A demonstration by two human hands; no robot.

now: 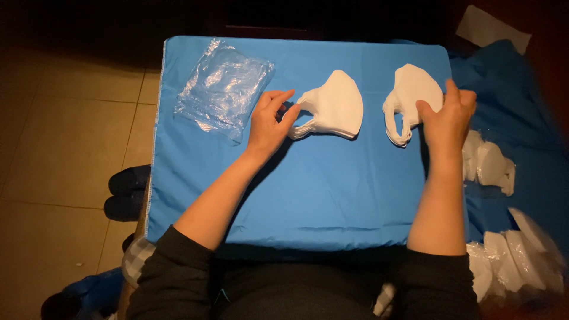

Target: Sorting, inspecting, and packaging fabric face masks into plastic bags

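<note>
Soft, light white masks (335,106) are pinched by their ear loops in the left hand (269,121); a second stack (412,98) is gripped by the right hand (447,115).

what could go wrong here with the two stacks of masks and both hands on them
The left hand pinches only the ear loops of the left stack of white folded face masks, so the stack might fan apart. The right stack of white masks lies near the edge of the blue cloth-covered board and could slip off under the right hand.

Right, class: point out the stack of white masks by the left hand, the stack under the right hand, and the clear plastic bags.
Left mask stack (335,104), head view, upper panel.
Right mask stack (412,86), head view, top panel.
Clear plastic bags (224,89), head view, pile's middle.
</note>
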